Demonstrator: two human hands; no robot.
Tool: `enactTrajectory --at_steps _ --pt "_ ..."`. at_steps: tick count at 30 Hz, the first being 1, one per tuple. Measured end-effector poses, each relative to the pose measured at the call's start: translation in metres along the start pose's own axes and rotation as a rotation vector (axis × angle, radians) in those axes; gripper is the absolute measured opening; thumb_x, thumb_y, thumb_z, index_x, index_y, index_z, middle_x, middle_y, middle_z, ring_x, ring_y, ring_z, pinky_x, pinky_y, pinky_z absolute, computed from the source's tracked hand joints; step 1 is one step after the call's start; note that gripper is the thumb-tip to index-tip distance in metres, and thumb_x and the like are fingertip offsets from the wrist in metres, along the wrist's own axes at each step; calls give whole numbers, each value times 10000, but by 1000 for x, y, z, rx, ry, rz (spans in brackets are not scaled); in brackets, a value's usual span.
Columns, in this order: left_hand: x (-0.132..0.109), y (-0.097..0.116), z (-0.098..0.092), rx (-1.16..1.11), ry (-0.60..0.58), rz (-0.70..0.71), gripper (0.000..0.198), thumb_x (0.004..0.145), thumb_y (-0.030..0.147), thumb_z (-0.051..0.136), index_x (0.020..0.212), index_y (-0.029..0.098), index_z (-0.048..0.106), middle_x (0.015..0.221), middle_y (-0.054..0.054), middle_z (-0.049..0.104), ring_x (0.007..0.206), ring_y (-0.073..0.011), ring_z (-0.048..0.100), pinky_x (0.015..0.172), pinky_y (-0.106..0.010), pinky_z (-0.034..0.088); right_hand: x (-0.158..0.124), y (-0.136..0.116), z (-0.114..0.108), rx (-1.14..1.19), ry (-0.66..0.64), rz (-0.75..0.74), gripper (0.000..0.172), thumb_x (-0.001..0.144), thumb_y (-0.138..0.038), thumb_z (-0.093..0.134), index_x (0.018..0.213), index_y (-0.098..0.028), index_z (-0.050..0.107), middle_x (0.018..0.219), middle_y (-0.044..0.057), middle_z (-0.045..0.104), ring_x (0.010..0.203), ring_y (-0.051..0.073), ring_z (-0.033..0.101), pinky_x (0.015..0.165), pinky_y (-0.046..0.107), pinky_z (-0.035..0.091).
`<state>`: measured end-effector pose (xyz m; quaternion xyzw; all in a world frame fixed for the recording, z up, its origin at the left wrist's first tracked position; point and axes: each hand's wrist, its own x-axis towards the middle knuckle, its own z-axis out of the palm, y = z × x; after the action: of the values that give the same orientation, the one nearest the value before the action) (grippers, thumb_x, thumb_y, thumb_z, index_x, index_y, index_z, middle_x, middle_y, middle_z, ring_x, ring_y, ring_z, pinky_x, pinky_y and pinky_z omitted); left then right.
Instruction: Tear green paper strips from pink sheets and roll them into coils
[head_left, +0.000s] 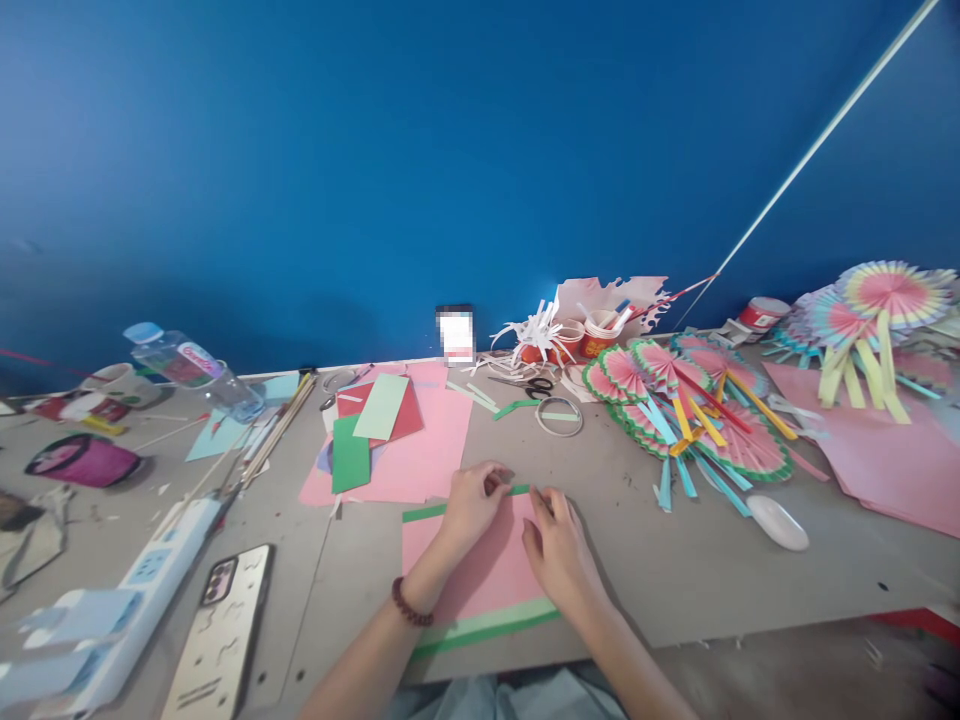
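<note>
A pink sheet of paper (487, 575) lies in front of me, with green and pale green bands along its near edge. A green paper strip (519, 490) runs along its far edge. My left hand (474, 505) is at this edge, thumb and fingers pinched on the strip. My right hand (556, 540) is closed on the strip a little to the right, fingertips pressed at the far edge. Part of the strip and the sheet's right side are hidden under my hands and wrists.
Beyond my hands are scissors (536, 387), a tape roll (559, 417) and green card pieces (351, 455). Folded paper fans (739, 440) and a white dish (778, 523) are on the right. A phone (221, 630), power strip (154, 580) and tilted bottle (191, 368) are on the left.
</note>
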<state>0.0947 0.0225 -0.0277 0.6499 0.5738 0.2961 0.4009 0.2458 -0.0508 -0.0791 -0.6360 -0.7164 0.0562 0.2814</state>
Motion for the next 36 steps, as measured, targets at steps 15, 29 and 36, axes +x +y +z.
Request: enactTrajectory --at_steps 15,29,36 --pt "8 -9 -4 -86 41 -27 248 677 95 737 892 219 730 877 -14 646 648 -146 586 698 -307 549 0 -4 -5 -21 -33 7 452 937 -124 425 1321 -119 664 1117 148 640 987 270 642 864 415 596" --pt "6 -10 -3 -3 26 -13 262 705 64 708 940 181 725 861 -1 642 650 -122 579 707 -301 543 -4 -5 -5 -163 -61 -33 502 945 -77 420 1395 -165 626 1294 153 650 1074 251 609 944 394 536" --pt "3 -7 -5 -16 13 -22 261 714 65 703 952 168 730 865 -12 647 660 -125 573 707 -301 542 -10 -6 -1 -253 -6 -79 428 968 -88 462 1325 -200 669 1416 134 627 1033 247 630 893 386 531"
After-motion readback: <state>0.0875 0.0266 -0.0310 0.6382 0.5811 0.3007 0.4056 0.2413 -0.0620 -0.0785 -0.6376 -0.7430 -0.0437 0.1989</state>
